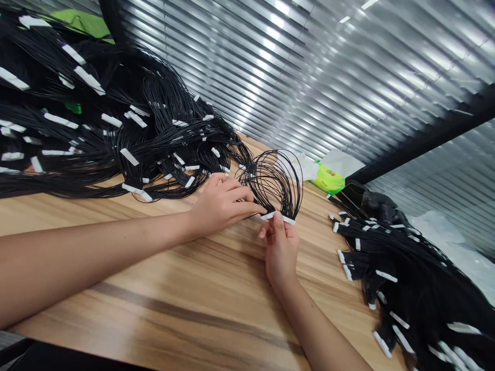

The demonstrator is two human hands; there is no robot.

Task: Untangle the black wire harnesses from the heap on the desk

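Note:
A white wire connector (289,220) sits pinched in my right hand (281,250), with the thumb over its front. Thin black wires (276,178) rise from it and curve round in a loose loop above the table. My left hand (226,203) reaches in from the left, its fingers apart. Its index finger stretches to the left end of the connector, beside the wires. The left thumb is hidden, and I cannot tell whether the fingertip presses on the connector or a wire.
A large heap of black wire harnesses (154,134) with white connectors covers the back left of the wooden table (166,299). Another pile of harnesses (410,273) lies at the right. A green and white packet (328,178) lies near the ribbed metal wall (309,77).

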